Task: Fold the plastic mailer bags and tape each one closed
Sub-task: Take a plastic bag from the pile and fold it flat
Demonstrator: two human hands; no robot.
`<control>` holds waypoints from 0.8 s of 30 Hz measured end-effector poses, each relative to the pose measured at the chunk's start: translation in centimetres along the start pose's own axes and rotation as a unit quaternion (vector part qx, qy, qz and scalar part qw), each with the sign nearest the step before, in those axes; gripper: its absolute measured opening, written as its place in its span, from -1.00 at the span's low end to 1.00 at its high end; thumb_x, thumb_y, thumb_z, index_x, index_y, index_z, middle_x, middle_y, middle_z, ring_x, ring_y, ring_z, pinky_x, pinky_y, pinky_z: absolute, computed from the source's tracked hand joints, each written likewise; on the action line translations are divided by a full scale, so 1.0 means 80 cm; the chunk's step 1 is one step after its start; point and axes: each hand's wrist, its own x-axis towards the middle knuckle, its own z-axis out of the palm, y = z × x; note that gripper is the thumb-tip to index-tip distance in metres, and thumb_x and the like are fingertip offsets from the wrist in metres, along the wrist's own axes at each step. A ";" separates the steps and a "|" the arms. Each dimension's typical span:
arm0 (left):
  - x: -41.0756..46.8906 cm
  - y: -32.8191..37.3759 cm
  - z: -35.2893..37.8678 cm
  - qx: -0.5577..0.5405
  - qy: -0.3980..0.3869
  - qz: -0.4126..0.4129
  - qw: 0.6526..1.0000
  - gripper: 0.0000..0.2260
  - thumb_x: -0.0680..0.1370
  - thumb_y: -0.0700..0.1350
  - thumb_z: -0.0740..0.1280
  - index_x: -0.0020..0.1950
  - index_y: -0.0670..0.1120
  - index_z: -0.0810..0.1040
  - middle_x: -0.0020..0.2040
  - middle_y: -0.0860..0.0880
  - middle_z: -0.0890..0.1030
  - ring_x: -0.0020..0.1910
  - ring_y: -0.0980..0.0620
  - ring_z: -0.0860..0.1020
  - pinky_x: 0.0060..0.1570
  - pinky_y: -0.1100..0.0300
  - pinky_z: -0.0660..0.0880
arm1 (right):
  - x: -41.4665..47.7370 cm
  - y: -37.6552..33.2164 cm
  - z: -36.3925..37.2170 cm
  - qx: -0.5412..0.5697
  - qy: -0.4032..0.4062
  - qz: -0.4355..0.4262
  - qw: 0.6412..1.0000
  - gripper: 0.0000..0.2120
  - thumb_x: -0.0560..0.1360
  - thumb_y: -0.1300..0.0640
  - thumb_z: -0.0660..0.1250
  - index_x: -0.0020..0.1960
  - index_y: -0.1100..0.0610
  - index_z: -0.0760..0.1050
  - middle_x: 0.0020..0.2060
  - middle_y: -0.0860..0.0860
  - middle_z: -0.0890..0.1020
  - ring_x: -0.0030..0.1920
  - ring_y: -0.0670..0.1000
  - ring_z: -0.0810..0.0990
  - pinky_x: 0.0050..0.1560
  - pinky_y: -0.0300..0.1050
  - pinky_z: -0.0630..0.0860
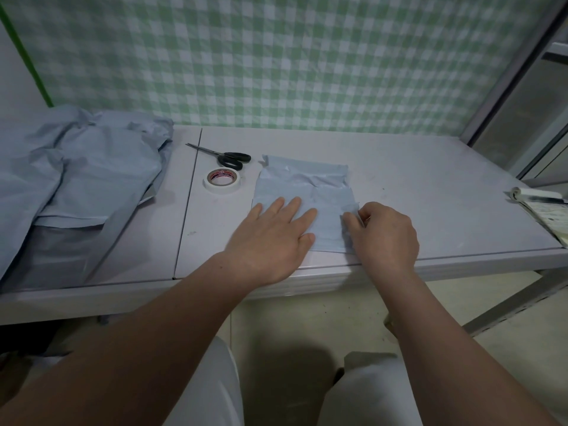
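A light blue mailer bag (pixel 307 182) was laid flat on the tabletop (pixel 430 195), in the middle of the scene and close to the near edge, with its far end crumpled. The step in hand was judged to be the folding of the bag's right side inward.

For this to be done well, the bag would need to be pinned firmly so that it could not slide on the smooth surface. The edge should be lifted evenly along its length rather than at one spot, and the crease pressed flat before any tape was cut. The thin plastic was judged likely to spring back if released too soon.

The left hand (pixel 270 238) was laid palm-down on the near left part of the bag, its fingers (pixel 292 207) straight, spread and pressed on the plastic. The right hand (pixel 384 232) was set at the bag's right edge, knuckles up and fingers curled. The edge appeared to be pinched between thumb and fingertips, though the contact itself was partly hidden.

A tape roll (pixel 222 180) was placed just left of the bag, within easy reach, and scissors (pixel 227 156) lay just beyond it. A pile of further bags (pixel 76 179) was heaped at the far left.
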 end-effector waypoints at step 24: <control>-0.004 0.006 -0.011 -0.030 -0.046 -0.034 0.998 -0.47 0.63 0.10 -0.11 0.56 -0.04 -0.15 0.56 0.03 -0.16 0.53 0.05 -0.17 0.49 -0.01 -0.15 | -0.023 -0.025 0.017 -0.106 -0.154 -0.265 0.946 -0.43 0.49 -0.02 -0.27 0.38 0.07 0.27 0.33 -0.06 0.39 0.34 -0.01 0.31 0.41 0.15 0.08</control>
